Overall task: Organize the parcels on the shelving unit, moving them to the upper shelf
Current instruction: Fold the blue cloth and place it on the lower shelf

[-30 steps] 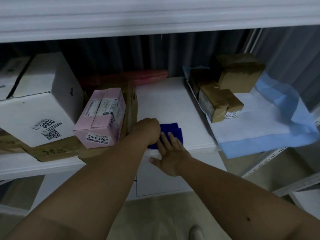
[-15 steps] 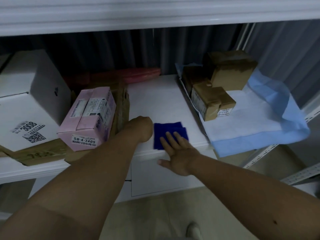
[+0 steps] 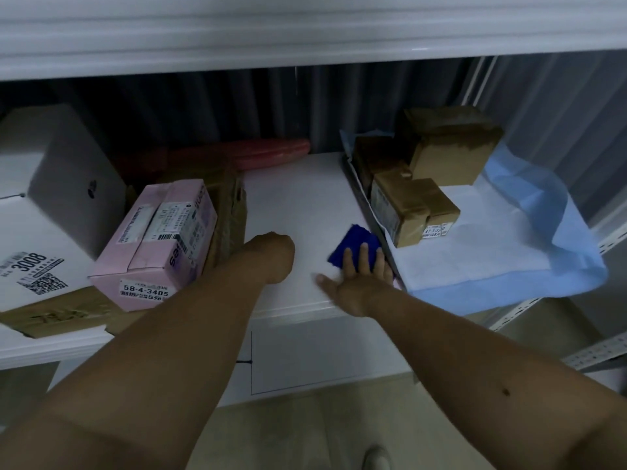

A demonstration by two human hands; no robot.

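A dark blue cloth (image 3: pixel 353 244) lies on the white shelf (image 3: pixel 305 198) near its front edge. My right hand (image 3: pixel 359 276) presses flat on the cloth with straight fingers. My left hand (image 3: pixel 271 252) is curled into a fist on the shelf, holding nothing that I can see. A pink parcel (image 3: pixel 159 242) sits left of that fist on a flat brown box (image 3: pixel 224 205). A large white box (image 3: pixel 51 205) stands at far left. Brown parcels (image 3: pixel 414 212) (image 3: pixel 448 144) sit on the right.
The brown parcels rest on a blue-and-white sheet (image 3: pixel 509 259) that overhangs the shelf front. A red roll (image 3: pixel 264 152) lies at the back. The upper shelf's white edge (image 3: pixel 305 28) runs across the top. A shoe (image 3: pixel 373 459) shows on the floor below.
My right hand has slid the blue cloth to the right, up against the blue-and-white sheet. My left fist has stayed beside the pink parcel. The camera shifted slightly.
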